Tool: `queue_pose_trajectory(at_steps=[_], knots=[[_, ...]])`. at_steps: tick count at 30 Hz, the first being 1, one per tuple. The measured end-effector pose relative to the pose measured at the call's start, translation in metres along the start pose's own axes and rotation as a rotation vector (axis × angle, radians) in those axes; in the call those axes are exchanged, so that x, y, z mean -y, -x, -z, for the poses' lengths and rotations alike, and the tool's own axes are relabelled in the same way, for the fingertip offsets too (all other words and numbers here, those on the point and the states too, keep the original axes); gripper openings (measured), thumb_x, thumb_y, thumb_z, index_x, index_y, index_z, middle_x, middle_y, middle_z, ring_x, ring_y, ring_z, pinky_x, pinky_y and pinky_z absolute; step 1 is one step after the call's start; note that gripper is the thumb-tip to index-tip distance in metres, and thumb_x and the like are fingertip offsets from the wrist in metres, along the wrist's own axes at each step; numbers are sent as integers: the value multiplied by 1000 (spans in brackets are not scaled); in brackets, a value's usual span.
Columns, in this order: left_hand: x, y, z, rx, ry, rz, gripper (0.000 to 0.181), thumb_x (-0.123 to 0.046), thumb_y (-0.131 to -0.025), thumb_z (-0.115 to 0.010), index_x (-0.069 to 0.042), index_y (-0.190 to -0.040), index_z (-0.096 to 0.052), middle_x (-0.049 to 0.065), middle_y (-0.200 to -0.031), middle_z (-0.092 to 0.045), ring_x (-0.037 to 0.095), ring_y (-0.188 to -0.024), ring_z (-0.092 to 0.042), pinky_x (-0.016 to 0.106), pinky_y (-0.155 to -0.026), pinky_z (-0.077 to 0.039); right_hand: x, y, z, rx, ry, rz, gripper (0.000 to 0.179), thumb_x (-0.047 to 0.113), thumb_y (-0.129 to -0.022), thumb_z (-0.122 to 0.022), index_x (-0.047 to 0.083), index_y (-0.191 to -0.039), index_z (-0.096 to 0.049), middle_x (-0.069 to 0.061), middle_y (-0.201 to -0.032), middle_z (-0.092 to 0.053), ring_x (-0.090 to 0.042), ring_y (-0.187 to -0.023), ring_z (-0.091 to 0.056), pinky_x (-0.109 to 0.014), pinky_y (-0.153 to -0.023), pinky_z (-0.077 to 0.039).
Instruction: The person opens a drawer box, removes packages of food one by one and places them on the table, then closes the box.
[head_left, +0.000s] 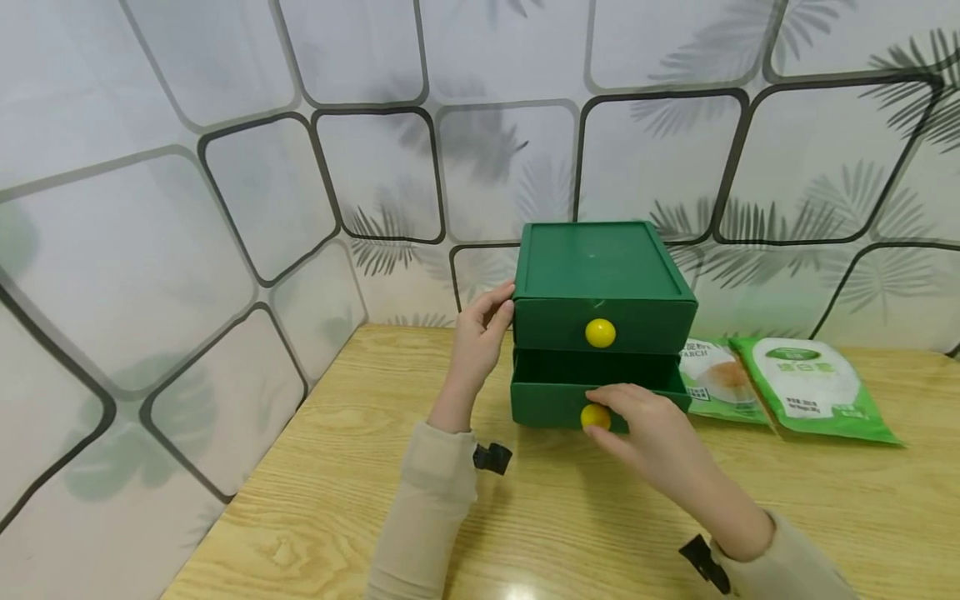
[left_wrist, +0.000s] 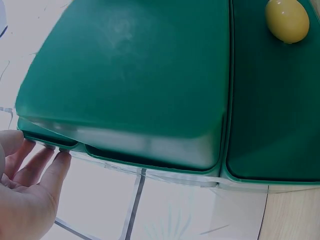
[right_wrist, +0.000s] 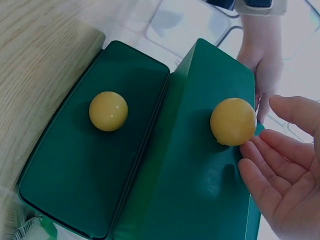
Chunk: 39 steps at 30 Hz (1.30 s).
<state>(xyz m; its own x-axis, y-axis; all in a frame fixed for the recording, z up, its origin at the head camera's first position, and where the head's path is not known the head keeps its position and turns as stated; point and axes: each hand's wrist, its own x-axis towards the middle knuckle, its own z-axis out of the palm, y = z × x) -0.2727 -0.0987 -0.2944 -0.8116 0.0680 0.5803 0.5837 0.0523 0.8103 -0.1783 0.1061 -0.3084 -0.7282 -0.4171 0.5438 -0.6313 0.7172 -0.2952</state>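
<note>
A green two-drawer chest (head_left: 600, 258) stands on the table with a yellow knob (head_left: 600, 333) on its upper drawer. The lower drawer (head_left: 543, 406) is pulled partway out and has its own yellow knob (right_wrist: 233, 121). My right hand (head_left: 660, 437) is at that lower knob, fingers on one side and thumb on the other. In the right wrist view its extended fingertips meet the knob's edge, while the thumb stands apart. My left hand (head_left: 480, 337) rests its fingers against the chest's left side; the left wrist view shows the fingertips (left_wrist: 62, 157) at a green edge.
Two green-and-white packets lie to the right of the chest: one packet (head_left: 813, 387) in front, the other packet (head_left: 720, 379) partly behind the chest. A patterned cloth (head_left: 510, 175) hangs behind and at the left. The wooden table (head_left: 315, 500) extends toward me.
</note>
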Motion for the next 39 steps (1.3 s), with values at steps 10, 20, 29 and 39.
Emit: queue_pose_trajectory(at_steps=[10, 20, 29, 39], knots=[[-21, 5, 0, 6, -7, 16, 31, -2, -92, -44, 11, -120, -48, 20, -128, -44, 27, -113, -45, 30, -87, -43, -7, -9, -6, 15, -32, -77, 31, 10, -72, -73, 1, -100, -65, -10, -99, -63, -23, -88, -59, -38, -72, -50], [-24, 5, 0, 6, -15, 19, 31, -2, -92, -44, 12, -120, -47, 21, -127, -44, 28, -113, -45, 31, -88, -43, -15, -13, -13, -41, -21, -53, 30, 7, -72, -73, -1, -99, -64, -11, -97, -63, -23, -84, -59, -37, -70, -50], [-2, 0, 0, 4, 6, 1, 33, -9, -92, -46, 6, -121, -50, 13, -128, -46, 20, -112, -47, 28, -87, -43, -22, -17, -18, -70, -21, -66, 31, 5, -72, -73, -3, -100, -64, -13, -96, -63, -26, -84, -59, -39, -70, -50], [-1, 0, 0, 4, -4, -3, 32, -9, -93, -46, 5, -121, -50, 13, -128, -46, 19, -112, -47, 27, -87, -43, -28, -20, -24, -76, -23, -93, 28, 5, -73, -71, -2, -100, -64, -14, -96, -62, -28, -86, -59, -40, -71, -50]])
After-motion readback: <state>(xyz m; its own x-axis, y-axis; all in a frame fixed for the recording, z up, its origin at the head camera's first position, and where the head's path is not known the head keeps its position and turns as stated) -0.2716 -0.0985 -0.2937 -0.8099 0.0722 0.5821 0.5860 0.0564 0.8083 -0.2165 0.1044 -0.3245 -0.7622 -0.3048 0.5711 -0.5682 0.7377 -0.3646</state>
